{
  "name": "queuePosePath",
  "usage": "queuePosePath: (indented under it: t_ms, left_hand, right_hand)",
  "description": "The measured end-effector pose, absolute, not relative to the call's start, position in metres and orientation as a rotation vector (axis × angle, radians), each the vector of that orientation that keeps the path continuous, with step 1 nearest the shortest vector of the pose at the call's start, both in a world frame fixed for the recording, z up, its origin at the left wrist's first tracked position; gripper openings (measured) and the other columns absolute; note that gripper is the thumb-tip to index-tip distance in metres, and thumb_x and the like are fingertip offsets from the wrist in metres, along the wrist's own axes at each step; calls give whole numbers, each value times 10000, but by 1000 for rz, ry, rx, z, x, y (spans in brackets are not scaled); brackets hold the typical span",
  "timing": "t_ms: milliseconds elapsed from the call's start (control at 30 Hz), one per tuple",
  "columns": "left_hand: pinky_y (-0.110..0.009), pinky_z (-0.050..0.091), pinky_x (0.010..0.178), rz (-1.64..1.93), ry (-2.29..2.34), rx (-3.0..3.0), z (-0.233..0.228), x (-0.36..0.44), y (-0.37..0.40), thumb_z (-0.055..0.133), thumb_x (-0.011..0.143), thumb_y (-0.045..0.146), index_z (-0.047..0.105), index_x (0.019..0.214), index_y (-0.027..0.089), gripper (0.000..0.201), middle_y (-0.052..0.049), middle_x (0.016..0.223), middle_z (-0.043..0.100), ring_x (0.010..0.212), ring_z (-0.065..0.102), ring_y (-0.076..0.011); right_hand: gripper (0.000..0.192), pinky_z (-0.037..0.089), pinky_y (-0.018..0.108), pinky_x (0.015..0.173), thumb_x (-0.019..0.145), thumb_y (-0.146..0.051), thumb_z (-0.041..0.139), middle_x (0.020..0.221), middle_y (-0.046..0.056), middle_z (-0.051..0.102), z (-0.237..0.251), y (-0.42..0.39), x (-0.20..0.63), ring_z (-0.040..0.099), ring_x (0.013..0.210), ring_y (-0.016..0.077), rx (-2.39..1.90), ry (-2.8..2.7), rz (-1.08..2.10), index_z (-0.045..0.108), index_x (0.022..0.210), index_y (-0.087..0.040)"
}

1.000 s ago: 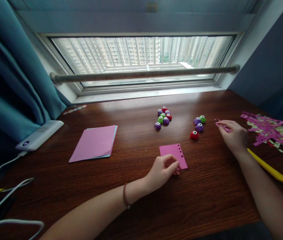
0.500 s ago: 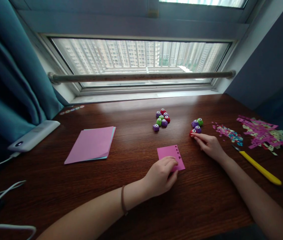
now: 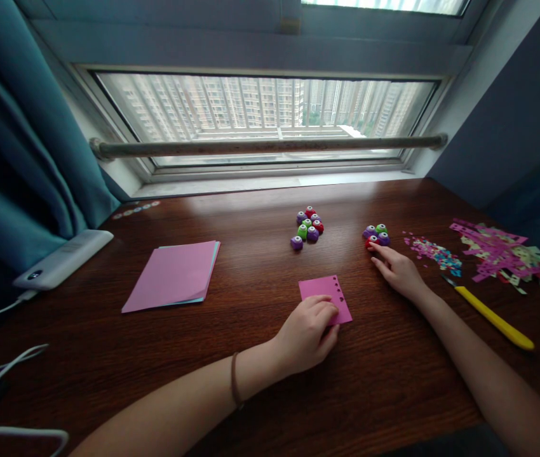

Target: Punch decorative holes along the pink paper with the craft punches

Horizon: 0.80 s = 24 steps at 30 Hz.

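A small pink paper (image 3: 324, 287) lies on the table, a row of tiny punched shapes along its right side. My left hand (image 3: 308, 333) is closed on its lower part, fingers curled over it and thumb at the lower edge. My right hand (image 3: 399, 271) reaches to a small group of craft punches on the right. Its index fingertip touches the red punch (image 3: 373, 241), while the thumb is apart from it. Behind that punch sit a green punch (image 3: 381, 229) and purple punches, one being the purple punch (image 3: 384, 239) on the right.
Several more punches (image 3: 312, 234) cluster at the middle back. A stack of pink and blue paper (image 3: 175, 273) lies left. On the right are confetti (image 3: 434, 252), paper scraps (image 3: 499, 251) and a yellow-handled craft tool (image 3: 493, 317). A white power bank (image 3: 67, 257) with cable lies far left.
My right hand has pushed the red punch slightly away, up against the purple and green ones, and its pinch has loosened. My left hand stays on the pink paper.
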State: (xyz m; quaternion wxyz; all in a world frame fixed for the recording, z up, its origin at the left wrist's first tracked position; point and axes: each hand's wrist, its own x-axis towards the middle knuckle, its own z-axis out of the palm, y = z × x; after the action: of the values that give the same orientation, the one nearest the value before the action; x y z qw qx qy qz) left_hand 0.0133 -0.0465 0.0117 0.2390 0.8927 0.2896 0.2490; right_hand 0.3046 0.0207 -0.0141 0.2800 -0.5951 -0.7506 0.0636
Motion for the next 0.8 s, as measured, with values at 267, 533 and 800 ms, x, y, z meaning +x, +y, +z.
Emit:
queuePosePath:
  t_ms: [267,533,800]
  left_hand:
    - [-384,320,1054,679,850,2556,12,14,-46,418,844,178,527,1036,116,229,-108,1089,591,1178,437,-230]
    - [-460,237,1079,599,1025,2569,11,5,-21,525,821,313,490,1162,145,382,-95,1308,468,1297,288,-267]
    - [-529,170,1069,501,961,2533,8,1,-10,575,754,553,324,1343,219,722,-77,1420,323,1339,190,-278]
  right_hand:
    - [332,446,374,897,880,-263,456,1145,84,584,-12,17,298,556,1023,228,-1455,-2006,150,541,1186,-166]
    - [245,485,299,786,895,-191,458,1048,65,602,6,11,255,581,907,184,-1253,-2177,221,570,1111,-165]
    - [406,396,363,918,863,-73,477,1270,89,482,38,64,186,462,1093,244,-980,-2703,-284,467,1262,-148]
